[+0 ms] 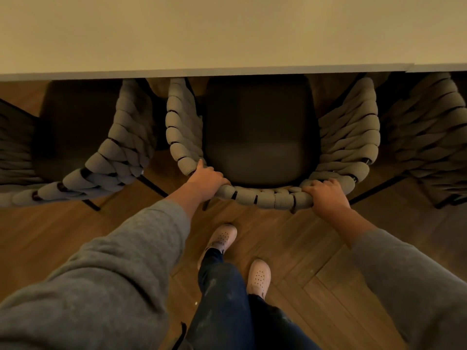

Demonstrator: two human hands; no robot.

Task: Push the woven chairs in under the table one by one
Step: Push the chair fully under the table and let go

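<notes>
Fingers (309, 190) of both hands are curled tight over the braided top rail of the middle chair (260, 127), the left hand (206, 178) at its left corner and the right hand (327, 197) at its right corner. That chair stands squarely facing the bench (227, 34), the front of its dark seat already under the edge but most of the seat and the whole back out over the wood floor (316, 261), so I judge its push only partly done. A left chair (111, 157) sits skewed and well out, a right chair (427, 137) also shows seat and back, so both seem left to do.
</notes>
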